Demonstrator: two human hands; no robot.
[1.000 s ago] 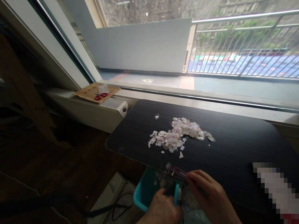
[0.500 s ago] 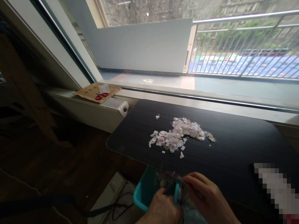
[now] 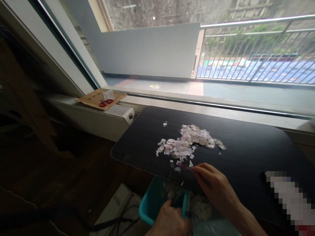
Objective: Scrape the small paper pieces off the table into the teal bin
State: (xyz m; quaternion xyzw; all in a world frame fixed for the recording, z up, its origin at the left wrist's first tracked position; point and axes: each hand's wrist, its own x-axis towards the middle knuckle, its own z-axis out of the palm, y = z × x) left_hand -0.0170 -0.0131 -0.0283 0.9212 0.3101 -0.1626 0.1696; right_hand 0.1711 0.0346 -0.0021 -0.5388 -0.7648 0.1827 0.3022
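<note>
My left hand (image 3: 171, 220) is closed on the near right rim of a teal plastic bin (image 3: 147, 203), its thumb over the inner side. Small scraps lie inside the bin, partly in shadow. My right hand (image 3: 216, 183) pinches a thin, see-through purplish strip (image 3: 186, 166) just over the table's front edge. A few pale scraps are by the strip's tip, one of them in the air above the bin. Beyond, a loose heap of small cut paper pieces (image 3: 189, 141) is spread across the black table (image 3: 142, 137). More scraps (image 3: 200, 206) show below my right wrist.
Red-handled scissors (image 3: 106, 103) and a small clear item rest on a brown envelope (image 3: 86, 99) atop the radiator (image 3: 123, 113). A blurred-out object (image 3: 285, 190) lies at the table's right. Dark cables (image 3: 123, 218) run along the floor left of the bin.
My right hand has risen from beside the bin to above the table's edge, bringing the strip up towards the scraps. The left hand stays at the bin.
</note>
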